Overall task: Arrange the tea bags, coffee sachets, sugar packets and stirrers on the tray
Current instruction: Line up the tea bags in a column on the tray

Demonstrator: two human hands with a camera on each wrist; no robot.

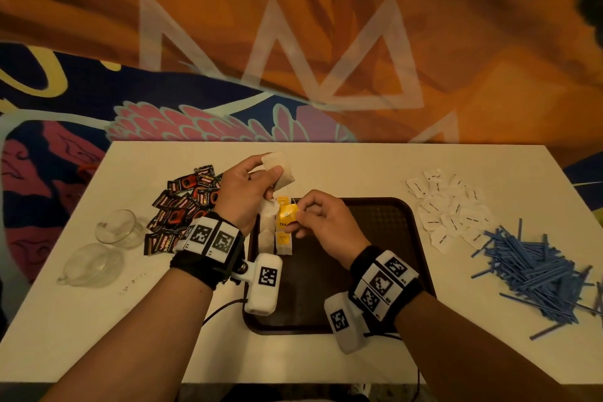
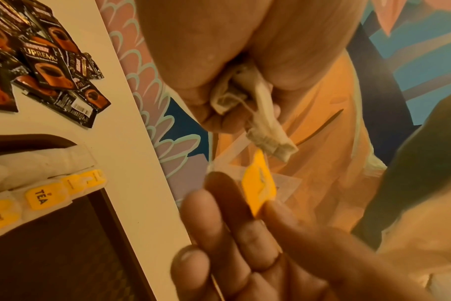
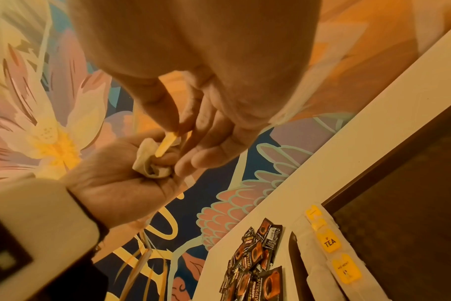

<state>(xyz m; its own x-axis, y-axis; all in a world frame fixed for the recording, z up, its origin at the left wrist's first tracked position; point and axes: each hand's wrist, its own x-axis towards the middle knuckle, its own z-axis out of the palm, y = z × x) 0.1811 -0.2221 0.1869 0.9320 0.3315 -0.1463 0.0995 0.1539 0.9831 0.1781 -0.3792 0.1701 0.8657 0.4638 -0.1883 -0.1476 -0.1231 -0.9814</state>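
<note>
My left hand (image 1: 272, 173) is raised over the table's far side and grips a small bunch of white tea bags (image 1: 277, 170), seen crumpled in its fingers (image 2: 265, 122). My right hand (image 1: 301, 212) pinches the yellow tag (image 1: 288, 214) of one of those bags by its string, just over the tray's left end; the tag (image 2: 258, 183) stands between thumb and forefinger. A short row of tea bags with yellow tags (image 1: 277, 238) lies along the left edge of the dark brown tray (image 1: 375, 238). Black coffee sachets (image 1: 186, 202) are heaped left of the tray.
White sugar packets (image 1: 450, 206) lie scattered right of the tray, with a heap of blue stirrers (image 1: 535, 268) beyond them near the right edge. Two clear glass cups (image 1: 114, 228) stand at the table's left. A cable runs by the front edge.
</note>
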